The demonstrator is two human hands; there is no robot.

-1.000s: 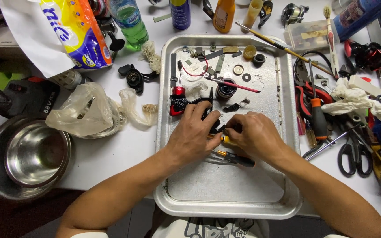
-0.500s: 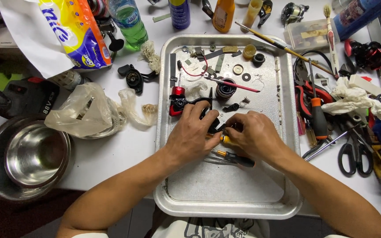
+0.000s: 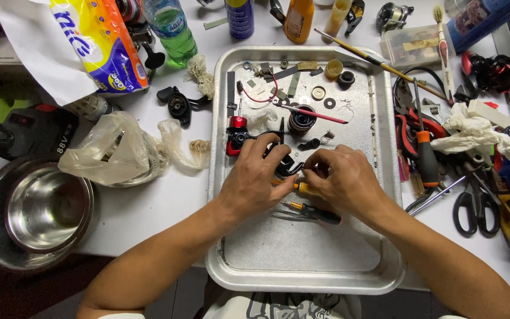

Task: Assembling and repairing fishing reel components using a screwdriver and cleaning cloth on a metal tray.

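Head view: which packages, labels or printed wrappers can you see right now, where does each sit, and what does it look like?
Tissue pack: top left of table, soft yellow, blue and white plastic wrapper.
Water bottle: right of the pack, clear green, pale label band.
Blue can: top centre, dark blue cylinder, yellow print.
Orange bottle: beside the can, brown label.
Printed tube: top right, blue, lying tilted.

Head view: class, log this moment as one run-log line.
left hand: grips black reel part | right hand: pinches same part | place: over metal tray | near: screwdriver on tray
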